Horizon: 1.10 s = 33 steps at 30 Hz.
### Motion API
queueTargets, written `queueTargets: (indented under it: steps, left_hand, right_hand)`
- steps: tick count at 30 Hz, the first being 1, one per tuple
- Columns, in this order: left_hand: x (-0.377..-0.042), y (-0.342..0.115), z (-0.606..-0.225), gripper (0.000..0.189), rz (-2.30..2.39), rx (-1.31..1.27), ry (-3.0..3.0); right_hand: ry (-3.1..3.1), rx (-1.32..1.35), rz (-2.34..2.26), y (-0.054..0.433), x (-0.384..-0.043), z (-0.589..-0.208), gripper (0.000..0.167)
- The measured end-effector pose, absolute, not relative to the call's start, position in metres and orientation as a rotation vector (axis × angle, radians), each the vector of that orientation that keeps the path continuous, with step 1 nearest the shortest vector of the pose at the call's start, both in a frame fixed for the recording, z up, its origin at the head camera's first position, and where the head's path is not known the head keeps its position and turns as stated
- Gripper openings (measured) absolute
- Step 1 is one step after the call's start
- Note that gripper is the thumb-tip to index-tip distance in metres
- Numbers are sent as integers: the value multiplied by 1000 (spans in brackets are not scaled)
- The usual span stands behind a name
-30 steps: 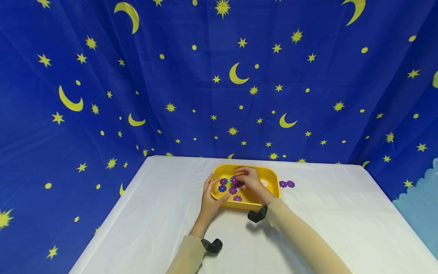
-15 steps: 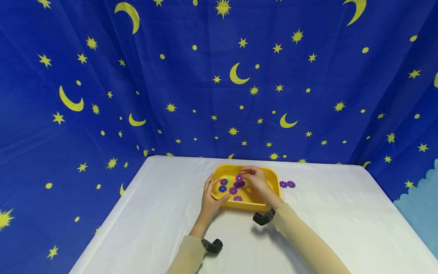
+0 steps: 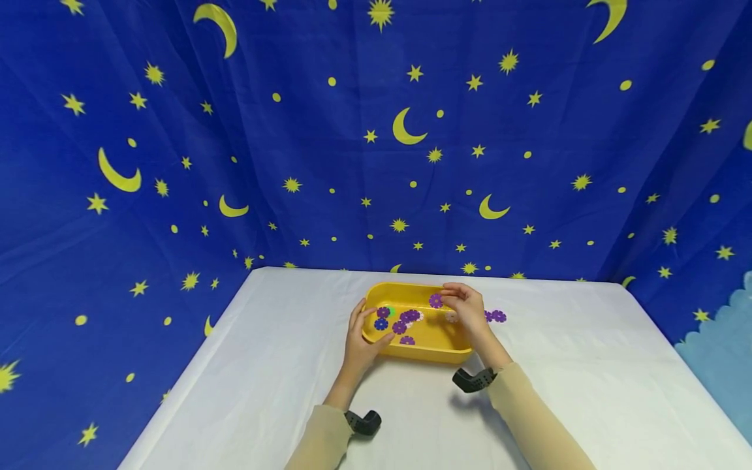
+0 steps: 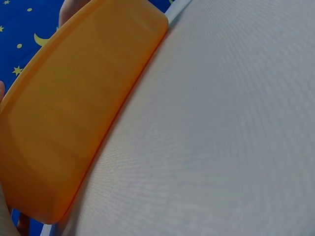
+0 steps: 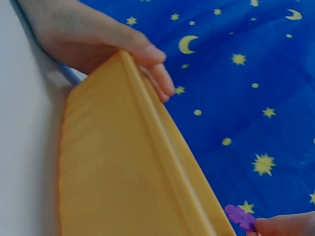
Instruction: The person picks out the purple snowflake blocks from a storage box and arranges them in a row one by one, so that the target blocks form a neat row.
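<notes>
A yellow plastic bin (image 3: 431,354) sits on the white table. My left hand (image 3: 360,343) grips its left end, thumb over the front rim; the right wrist view shows that thumb and fingers (image 5: 152,56) around the rim. Between thumb and fingertips my right hand (image 3: 470,312) pinches a purple snowflake disc (image 3: 435,301), held over the bin's right half. The same disc (image 5: 239,216) shows beside the rim in the right wrist view. Inside the bin's left half lie several purple discs (image 3: 399,328), a blue disc (image 3: 380,324) and a green disc (image 3: 391,311).
To the right of the bin, two purple discs (image 3: 499,316) lie side by side on the table, partly behind my right hand. A pale disc (image 3: 451,316) lies in the bin near that hand. Behind the table hangs a blue star-and-moon curtain (image 3: 346,163).
My right hand has moved right and lifted the purple disc away from the pile in the bin. The left hand has stayed on the bin's left end.
</notes>
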<state>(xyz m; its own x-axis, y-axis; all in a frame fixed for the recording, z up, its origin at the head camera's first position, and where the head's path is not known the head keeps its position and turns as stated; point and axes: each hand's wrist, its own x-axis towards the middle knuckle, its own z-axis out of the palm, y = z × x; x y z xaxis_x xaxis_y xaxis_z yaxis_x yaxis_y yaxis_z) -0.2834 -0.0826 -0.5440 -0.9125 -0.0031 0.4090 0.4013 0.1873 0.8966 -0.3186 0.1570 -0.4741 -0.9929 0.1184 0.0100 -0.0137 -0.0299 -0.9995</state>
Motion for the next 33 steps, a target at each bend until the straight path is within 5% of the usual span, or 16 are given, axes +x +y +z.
queueTargets:
  steps: [9,15,33]
  left_hand:
    - [-283,-82,-543,66,-1766,-375,-2150]
    - [-283,-82,-543,62,-1769,-373,-2163]
    - [-262,-79,-507,56,-1772,-389,-2184]
  right_hand:
    - [-1965,-189,2187,168,-309,-473,35]
    - [-1808,-235,2250,174,-302,-471,20]
    - [-1583,-456,2204,222,-306,-468,32]
